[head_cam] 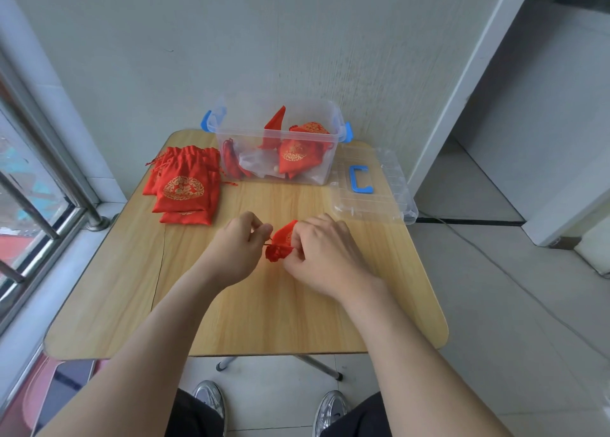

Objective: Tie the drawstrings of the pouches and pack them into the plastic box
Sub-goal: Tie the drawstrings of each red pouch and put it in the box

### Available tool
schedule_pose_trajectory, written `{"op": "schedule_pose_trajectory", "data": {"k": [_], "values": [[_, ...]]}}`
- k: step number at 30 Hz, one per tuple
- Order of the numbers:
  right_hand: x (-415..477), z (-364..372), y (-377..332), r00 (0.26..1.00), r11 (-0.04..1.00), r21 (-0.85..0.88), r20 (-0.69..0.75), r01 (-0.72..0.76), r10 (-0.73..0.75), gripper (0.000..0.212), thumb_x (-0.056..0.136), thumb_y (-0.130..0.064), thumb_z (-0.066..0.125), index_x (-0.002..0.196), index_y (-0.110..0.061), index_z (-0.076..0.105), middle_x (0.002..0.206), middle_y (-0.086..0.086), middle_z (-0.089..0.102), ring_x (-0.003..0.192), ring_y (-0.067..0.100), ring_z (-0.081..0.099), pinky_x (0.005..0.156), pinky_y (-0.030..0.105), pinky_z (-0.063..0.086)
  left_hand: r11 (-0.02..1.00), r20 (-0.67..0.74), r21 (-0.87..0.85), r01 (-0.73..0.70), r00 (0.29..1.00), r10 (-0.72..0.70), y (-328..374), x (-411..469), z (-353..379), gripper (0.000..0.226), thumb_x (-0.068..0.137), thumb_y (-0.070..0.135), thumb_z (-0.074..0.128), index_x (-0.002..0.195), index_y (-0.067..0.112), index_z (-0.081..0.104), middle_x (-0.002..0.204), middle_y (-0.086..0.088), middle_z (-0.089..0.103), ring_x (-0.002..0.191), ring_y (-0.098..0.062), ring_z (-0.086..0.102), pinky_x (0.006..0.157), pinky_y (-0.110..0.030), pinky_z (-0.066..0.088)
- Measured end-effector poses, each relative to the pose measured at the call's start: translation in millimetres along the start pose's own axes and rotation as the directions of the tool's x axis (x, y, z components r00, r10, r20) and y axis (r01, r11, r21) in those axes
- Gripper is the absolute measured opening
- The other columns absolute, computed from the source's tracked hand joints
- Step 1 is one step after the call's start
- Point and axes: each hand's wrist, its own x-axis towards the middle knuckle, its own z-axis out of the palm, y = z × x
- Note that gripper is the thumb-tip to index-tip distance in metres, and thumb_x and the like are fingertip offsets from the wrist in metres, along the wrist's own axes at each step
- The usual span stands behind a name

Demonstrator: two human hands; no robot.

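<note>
A small red pouch [280, 246] sits gathered at its neck just above the middle of the wooden surface [264, 304], held between the person's two hands. The right hand [325, 252] grips the pouch body with curled fingers, while the left hand [237, 242] pinches the thin red drawstring [268, 244] that runs out from the neck toward it. The two hands are close together, with only the pouch between them. Toward the far left of the surface lies a flat stack of red pouches [185, 185] with gold emblems. Beside it, at the far edge, stands the clear plastic box [317, 113] with blue latches, holding several filled pouches [297, 152]. The box's clear lid [389, 192], with its blue handle [359, 179], lies flat to the right of the box.
</note>
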Motion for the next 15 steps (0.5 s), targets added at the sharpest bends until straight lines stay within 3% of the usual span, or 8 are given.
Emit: {"op": "schedule_pose_trajectory", "data": {"k": [4, 6, 9, 11, 15], "values": [[1.6, 0.9, -0.4, 0.996, 0.999, -0.021, -0.083, 0.038, -0.040, 0.013, 0.084, -0.024, 0.060, 0.077, -0.022, 0.048, 0.083, -0.009, 0.052, 0.086, 0.016, 0.048, 0.084, 0.036, 0.044, 1.000, -0.019, -0.027, -0.012, 1.000, 0.011, 0.0, -0.5, -0.8, 0.027, 0.109, 0.034, 0.055, 0.097, 0.011, 0.062, 0.060, 0.005, 0.055, 0.049, -0.008, 0.046, 0.050, -0.030, 0.034], [-1.7, 3.5, -3.4, 0.995, 0.988, 0.151, -0.086, -0.035, 0.049, 0.015, 0.086, -0.026, 0.063, 0.076, -0.023, 0.051, 0.085, -0.010, 0.054, 0.085, 0.013, 0.052, 0.079, 0.032, 0.047, 0.999, -0.056, -0.004, -0.037, 0.998, 0.037, 0.7, -0.2, -2.8, 0.026, 0.108, 0.034, 0.056, 0.095, 0.013, 0.062, 0.048, 0.009, 0.053, 0.042, -0.006, 0.046, 0.049, -0.027, 0.032], [-5.4, 6.7, -5.0, 0.967, 0.844, 0.499, -0.041, -0.197, 0.251, 0.014, 0.089, -0.024, 0.068, 0.077, -0.024, 0.060, 0.083, -0.010, 0.063, 0.078, 0.008, 0.060, 0.066, 0.022, 0.046, 0.998, -0.093, -0.007, -0.057, 0.994, 0.056, 2.4, -1.3, -1.7, 0.025, 0.108, 0.034, 0.055, 0.094, 0.015, 0.061, 0.042, 0.012, 0.053, 0.043, -0.005, 0.049, 0.050, -0.027, 0.032], [-4.4, 6.4, -5.4, 0.951, 0.760, 0.614, -0.046, -0.213, 0.305, 0.011, 0.089, -0.021, 0.067, 0.078, -0.023, 0.064, 0.082, -0.007, 0.068, 0.079, 0.009, 0.063, 0.067, 0.021, 0.047, 0.999, -0.123, -0.020, -0.051, 0.991, 0.048, 4.0, -2.4, 1.6, 0.026, 0.109, 0.035, 0.054, 0.096, 0.014, 0.062, 0.046, 0.010, 0.054, 0.049, -0.007, 0.050, 0.053, -0.030, 0.034], [-0.3, 8.7, -3.0, 0.922, 0.649, 0.719, -0.027, -0.251, 0.387, 0.008, 0.088, -0.023, 0.064, 0.081, -0.023, 0.068, 0.084, -0.004, 0.072, 0.086, 0.014, 0.069, 0.078, 0.036, 0.059, 0.998, -0.132, -0.046, -0.043, 0.991, 0.036, 8.5, -4.5, 10.4, 0.026, 0.109, 0.035, 0.051, 0.097, 0.015, 0.062, 0.047, 0.010, 0.054, 0.047, -0.006, 0.050, 0.053, -0.030, 0.034]]}}
